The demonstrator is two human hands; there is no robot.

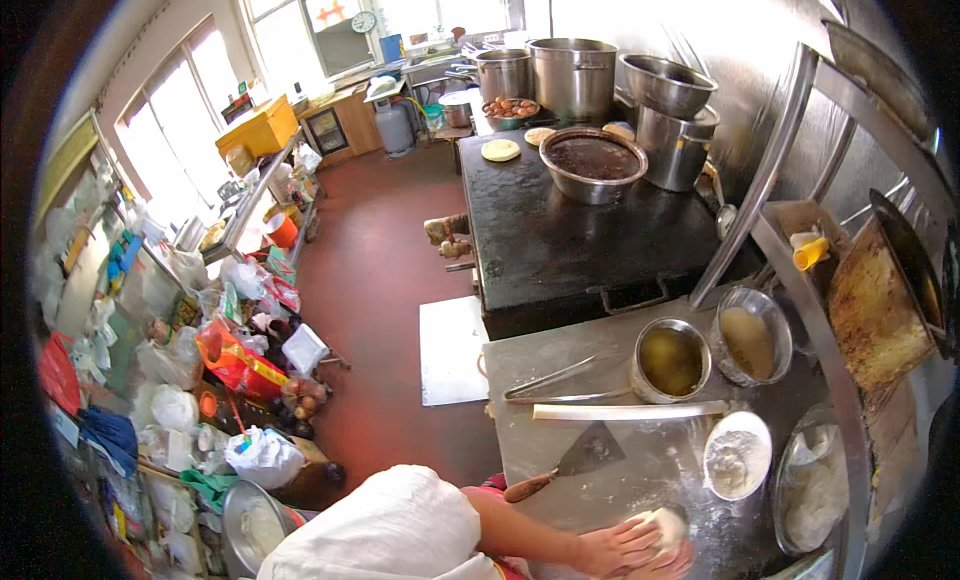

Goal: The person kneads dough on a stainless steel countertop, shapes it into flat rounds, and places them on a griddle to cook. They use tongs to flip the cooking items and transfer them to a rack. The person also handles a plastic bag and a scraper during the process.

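Note:
A lump of pale dough (pixel 667 531) lies at the near edge of the floured metal worktop (pixel 555 366). My left hand (pixel 616 548) rests across it with the fingers over its side. Partly cut off by the bottom of the view, my right hand (pixel 671 565) cups the same dough from the near side. A white bowl of flour (pixel 737 456) stands just beyond the hands. To their left lies a triangular scraper (pixel 592 451) with a wooden handle (pixel 529 488). A pale rolling pin (pixel 630 410) lies crosswise farther back.
Behind the pin stand a metal pot of oil (pixel 670 359) and a bowl of brownish paste (pixel 750 344). A large bowl of flour (pixel 814 482) is at right, near a metal frame post (pixel 757 182). Beyond is a black griddle (pixel 555 242) holding a dark-filled basin (pixel 592 160) and flatbreads (pixel 500 150).

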